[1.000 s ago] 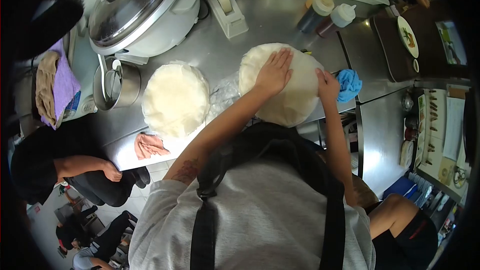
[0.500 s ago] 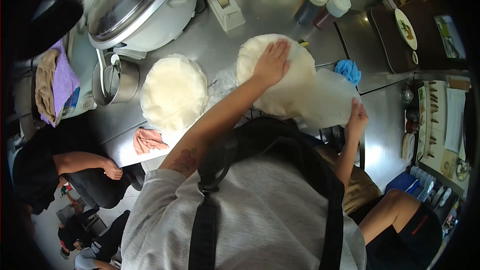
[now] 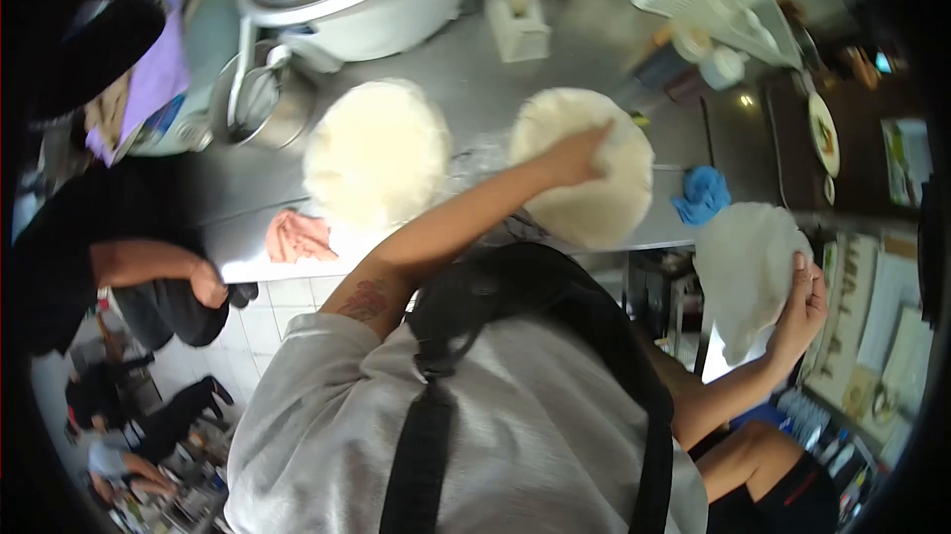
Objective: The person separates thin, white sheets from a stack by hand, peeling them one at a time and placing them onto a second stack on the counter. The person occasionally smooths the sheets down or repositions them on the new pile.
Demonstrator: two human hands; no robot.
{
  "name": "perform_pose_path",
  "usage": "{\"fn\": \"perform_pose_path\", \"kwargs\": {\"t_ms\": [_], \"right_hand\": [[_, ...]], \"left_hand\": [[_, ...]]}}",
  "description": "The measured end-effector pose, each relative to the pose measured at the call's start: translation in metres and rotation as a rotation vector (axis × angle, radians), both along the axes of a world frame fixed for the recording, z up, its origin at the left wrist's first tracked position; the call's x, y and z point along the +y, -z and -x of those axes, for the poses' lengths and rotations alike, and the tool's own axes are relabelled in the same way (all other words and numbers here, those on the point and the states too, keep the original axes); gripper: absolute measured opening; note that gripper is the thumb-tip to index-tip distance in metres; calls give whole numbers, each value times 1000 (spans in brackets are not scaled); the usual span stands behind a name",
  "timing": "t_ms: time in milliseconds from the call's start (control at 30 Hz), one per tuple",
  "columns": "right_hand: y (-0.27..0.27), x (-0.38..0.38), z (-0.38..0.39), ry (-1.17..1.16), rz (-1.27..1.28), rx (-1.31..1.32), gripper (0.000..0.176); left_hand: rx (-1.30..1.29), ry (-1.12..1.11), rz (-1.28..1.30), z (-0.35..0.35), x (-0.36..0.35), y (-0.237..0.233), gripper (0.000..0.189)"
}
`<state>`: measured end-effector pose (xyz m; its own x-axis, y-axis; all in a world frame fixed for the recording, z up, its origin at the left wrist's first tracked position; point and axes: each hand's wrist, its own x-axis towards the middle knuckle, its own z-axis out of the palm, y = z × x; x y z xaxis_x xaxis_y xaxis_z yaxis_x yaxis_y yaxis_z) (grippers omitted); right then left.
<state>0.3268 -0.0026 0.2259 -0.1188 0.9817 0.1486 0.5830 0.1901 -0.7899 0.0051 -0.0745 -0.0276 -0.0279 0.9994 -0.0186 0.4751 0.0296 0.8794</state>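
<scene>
Two round stacks of thin, pale dough wrappers lie side by side on the steel counter. My left hand (image 3: 580, 157) is over the right-hand stack (image 3: 592, 212), blurred by motion, with its fingers apart. The left-hand stack (image 3: 376, 153) stands to the left of my forearm. Out to the right, past the counter's front edge, my right hand (image 3: 804, 308) pinches a single thin, translucent wrapper (image 3: 750, 262) by its edge. The wrapper hangs loose and clear of the stack. Clear plastic (image 3: 475, 165) lies between the stacks.
A blue cloth (image 3: 702, 194) sits right of the stacks, a pink cloth (image 3: 299, 237) at the front edge. Behind are a large lidded cooker (image 3: 386, 34), a tape dispenser (image 3: 516, 14) and squeeze bottles (image 3: 721, 68). A metal pot (image 3: 287, 108) and another person's arm (image 3: 149, 265) are at left.
My right hand has carried the wrapper off the stack to the right. My left hand has gone from lying flat on the stack to moving over it. The camera view has shifted.
</scene>
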Motion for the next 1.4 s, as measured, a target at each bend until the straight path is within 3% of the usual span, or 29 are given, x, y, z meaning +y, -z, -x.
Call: {"fn": "perform_pose_path", "kwargs": {"t_ms": [67,167,267,367,433,500,567,667,700,800,900,967,1067,1200,1300,1400], "right_hand": [[4,-2,43,-242,28,-80,19],[4,-27,119,-595,26,-134,14],[-3,-55,176,-919,95,-62,13],[0,-73,227,-993,60,9,13],[6,-91,260,-982,177,189,15],[19,-108,285,-989,240,356,16],[41,-124,303,-1015,247,518,18],[51,-144,317,-956,500,342,18],[63,-147,326,-950,468,364,19],[135,-143,369,-934,369,338,21],[210,-127,390,-961,269,132,33],[236,-123,390,-1017,195,-13,44],[249,-126,370,-1013,186,18,56],[219,-117,317,-909,52,21,46],[210,-102,274,-698,0,-9,29],[222,-101,239,-578,-153,-247,25]], "left_hand": [[-408,20,15,0,-34,-28,109],[-515,-106,-46,7,-86,-63,116],[-268,-371,-310,36,-123,-58,111],[-705,-330,-102,97,-174,-91,92],[-767,-452,-82,121,-214,-102,32],[-619,-572,-100,144,-261,-111,24],[-729,-760,-83,147,-297,-133,24],[-799,-796,-133,161,-336,-140,22],[-813,-842,-128,163,-338,-147,22],[-719,-915,-50,190,-335,-134,23],[-482,-982,-13,220,-323,-88,43],[-320,-1028,33,229,-322,-47,63],[-24,-1112,18,227,-323,3,67],[342,-1374,-35,189,-308,-14,55],[469,-1295,-97,158,-291,-26,47],[362,-1118,-233,108,-241,-52,41]]}}
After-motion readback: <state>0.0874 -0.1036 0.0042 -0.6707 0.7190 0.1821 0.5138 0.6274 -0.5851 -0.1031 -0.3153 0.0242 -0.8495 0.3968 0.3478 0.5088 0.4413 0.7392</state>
